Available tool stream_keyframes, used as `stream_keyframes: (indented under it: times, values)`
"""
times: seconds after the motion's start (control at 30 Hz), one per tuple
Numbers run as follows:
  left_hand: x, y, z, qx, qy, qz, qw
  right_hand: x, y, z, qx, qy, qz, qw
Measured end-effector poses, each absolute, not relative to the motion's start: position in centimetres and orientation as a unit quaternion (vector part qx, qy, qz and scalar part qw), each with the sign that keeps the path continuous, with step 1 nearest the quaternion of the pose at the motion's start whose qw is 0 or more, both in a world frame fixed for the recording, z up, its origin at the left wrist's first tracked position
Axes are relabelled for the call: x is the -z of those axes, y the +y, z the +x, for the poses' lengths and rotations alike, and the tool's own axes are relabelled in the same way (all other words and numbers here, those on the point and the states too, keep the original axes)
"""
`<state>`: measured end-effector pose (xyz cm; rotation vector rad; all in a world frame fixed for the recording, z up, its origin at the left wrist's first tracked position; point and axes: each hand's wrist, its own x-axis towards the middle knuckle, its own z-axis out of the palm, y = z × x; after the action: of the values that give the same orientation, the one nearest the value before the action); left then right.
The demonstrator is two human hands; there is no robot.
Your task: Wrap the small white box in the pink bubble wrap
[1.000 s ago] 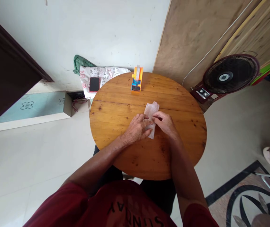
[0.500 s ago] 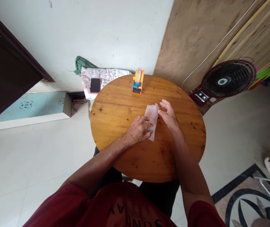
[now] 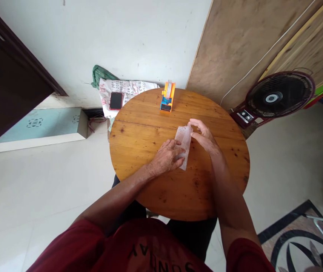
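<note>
A narrow, folded piece of whitish, see-through wrap (image 3: pixel 183 136), which looks like bubble wrap, lies on the round wooden table (image 3: pixel 139 147). My left hand (image 3: pixel 168 156) rests on its lower left part with the fingers stretched and spread over it. At the upper right corner of the wrap is my right hand (image 3: pixel 205 136), its thumb and fingers apart around that edge. The fingertips are at the edge, but whether they press on it I cannot tell. Beyond the wrap, an orange and blue tape dispenser (image 3: pixel 167 99) with a roll of tape stands near the table's far edge.
Left of the table's far side, a black phone (image 3: pixel 116 101) lies on a printed white sack (image 3: pixel 105 87). A dark fan (image 3: pixel 277 96) stands off the right edge, close to the wooden panel (image 3: pixel 223 49). The white wall (image 3: pixel 139 34) rises behind the table.
The whole view has shifted slightly, so things sit a little further right. My right fingertips have come slightly closer to the wrap's upper corner. My left hand stays on the wrap.
</note>
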<state>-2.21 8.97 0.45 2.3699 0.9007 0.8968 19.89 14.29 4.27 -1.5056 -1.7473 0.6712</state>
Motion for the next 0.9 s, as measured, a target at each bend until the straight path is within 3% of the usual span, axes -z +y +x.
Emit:
stream_keyframes:
  times: [0.47, 0.9]
  values:
    - [-0.5, 9.0, -2.1, -0.314, 0.335, 0.859, 0.225, -5.1, 12.9, 21.4, -0.281, -0.706, -0.526, 0.382]
    - [-0.6, 8.9, -2.2, -0.314, 0.330, 0.858, 0.235, -5.0, 15.1, 21.1, -0.322, -0.719, -0.547, 0.282]
